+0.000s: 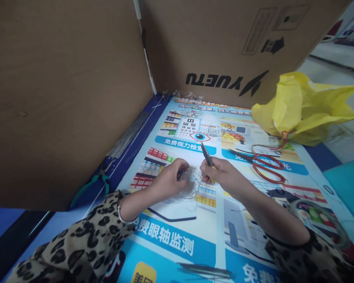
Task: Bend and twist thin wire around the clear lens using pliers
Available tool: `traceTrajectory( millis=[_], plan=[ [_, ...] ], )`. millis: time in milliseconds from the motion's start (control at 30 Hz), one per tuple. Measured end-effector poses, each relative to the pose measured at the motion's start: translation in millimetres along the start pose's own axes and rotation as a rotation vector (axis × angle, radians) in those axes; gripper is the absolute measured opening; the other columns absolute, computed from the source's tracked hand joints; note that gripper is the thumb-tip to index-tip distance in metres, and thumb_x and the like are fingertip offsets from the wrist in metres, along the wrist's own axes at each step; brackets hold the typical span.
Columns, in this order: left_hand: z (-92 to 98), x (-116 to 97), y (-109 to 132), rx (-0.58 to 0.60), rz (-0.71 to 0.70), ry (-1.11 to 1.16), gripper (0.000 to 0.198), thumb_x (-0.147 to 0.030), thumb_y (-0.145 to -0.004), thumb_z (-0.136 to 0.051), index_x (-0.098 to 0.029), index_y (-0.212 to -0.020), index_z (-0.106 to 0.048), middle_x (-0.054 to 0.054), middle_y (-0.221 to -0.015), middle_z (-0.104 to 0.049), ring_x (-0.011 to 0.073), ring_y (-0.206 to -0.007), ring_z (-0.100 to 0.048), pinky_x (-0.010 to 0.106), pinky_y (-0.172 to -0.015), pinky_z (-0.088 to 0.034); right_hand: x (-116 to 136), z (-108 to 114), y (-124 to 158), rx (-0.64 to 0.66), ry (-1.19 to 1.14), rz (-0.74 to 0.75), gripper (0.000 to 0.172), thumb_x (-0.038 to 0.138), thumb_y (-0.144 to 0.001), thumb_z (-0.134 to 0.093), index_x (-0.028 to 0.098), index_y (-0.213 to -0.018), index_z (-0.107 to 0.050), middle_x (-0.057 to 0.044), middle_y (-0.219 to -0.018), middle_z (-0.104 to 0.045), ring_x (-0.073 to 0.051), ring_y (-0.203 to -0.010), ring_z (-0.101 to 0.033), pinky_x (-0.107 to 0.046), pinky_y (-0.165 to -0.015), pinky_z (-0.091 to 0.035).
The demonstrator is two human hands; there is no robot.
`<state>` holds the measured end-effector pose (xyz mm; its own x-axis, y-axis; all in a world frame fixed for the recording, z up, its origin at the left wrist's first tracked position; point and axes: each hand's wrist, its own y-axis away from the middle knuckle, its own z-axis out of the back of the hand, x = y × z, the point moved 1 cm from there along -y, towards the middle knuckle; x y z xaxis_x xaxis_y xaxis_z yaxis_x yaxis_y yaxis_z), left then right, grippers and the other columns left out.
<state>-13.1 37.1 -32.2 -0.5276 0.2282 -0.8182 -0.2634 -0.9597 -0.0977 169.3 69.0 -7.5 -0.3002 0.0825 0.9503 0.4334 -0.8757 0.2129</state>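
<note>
My right hand (pixel 221 173) is closed round pliers (pixel 207 154) whose narrow grey jaws point up and away, with a bit of yellow handle showing below the fist. My left hand (pixel 172 177) is curled with thumb and finger pinched close together. A thin bent wire piece (pixel 196 184) runs between the two hands, and its near end seems to lie at my left fingers. Just right of my right hand lie red-handled scissors (pixel 268 167), blades toward the pliers. What the left fingertips hold is partly hidden.
Tall cardboard panels (pixel 76 78) stand at the left and back. Several wire shapes (pixel 191 98) lie by the back panel. Teal-handled pliers (pixel 98 182) and straight wires (pixel 129 133) lie at left, more wires (pixel 206 271) in front. A yellow bag (pixel 301 110) and wire coil (pixel 321 220) are at right.
</note>
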Motion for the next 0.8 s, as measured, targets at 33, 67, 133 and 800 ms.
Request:
traceTrajectory(
  millis=[33,67,133,800],
  plan=[
    [-1.2,1,-1,-0.003,0.004,0.009,0.03,-0.014,-0.072,-0.055,-0.019,-0.101,-0.047,0.004,-0.1,-0.061,0.0171,-0.093,-0.059,0.031,-0.08,-0.048,1,0,0,0.004,0.011,0.005,0.022,0.041,-0.077,-0.053,0.019,-0.073,-0.049,0.0,-0.061,-0.058,-0.013,-0.059,-0.055,-0.028,-0.059,-0.044],
    [-1.9,3,-1,-0.007,0.005,0.013,0.03,-0.011,-0.073,-0.052,-0.019,-0.102,-0.047,0.004,-0.1,-0.061,0.0166,-0.093,-0.059,0.031,-0.081,-0.048,1,0,1,0.005,0.018,0.008,0.022,0.041,-0.077,-0.053,0.019,-0.073,-0.049,0.0,-0.062,-0.058,-0.013,-0.06,-0.055,-0.028,-0.06,-0.044],
    [-2.0,3,-2,-0.023,0.008,0.004,0.031,-0.006,-0.072,-0.047,-0.019,-0.101,-0.047,0.004,-0.098,-0.062,0.0159,-0.092,-0.06,0.031,-0.082,-0.048,1,-1,1,-0.006,0.018,0.011,0.022,0.04,-0.077,-0.054,0.019,-0.072,-0.048,0.0,-0.065,-0.057,-0.013,-0.063,-0.056,-0.028,-0.061,-0.044],
    [1.6,-8,-2,-0.004,0.015,-0.214,0.032,-0.008,-0.076,-0.04,-0.022,-0.097,-0.059,0.001,-0.087,-0.068,0.0163,-0.081,-0.063,0.027,-0.071,-0.047,-1,-1,-2,-0.019,-0.106,-0.074,0.03,0.047,-0.07,-0.06,0.018,-0.071,-0.052,-0.004,-0.073,-0.063,-0.016,-0.066,-0.061,-0.027,-0.057,-0.045]
  ],
)
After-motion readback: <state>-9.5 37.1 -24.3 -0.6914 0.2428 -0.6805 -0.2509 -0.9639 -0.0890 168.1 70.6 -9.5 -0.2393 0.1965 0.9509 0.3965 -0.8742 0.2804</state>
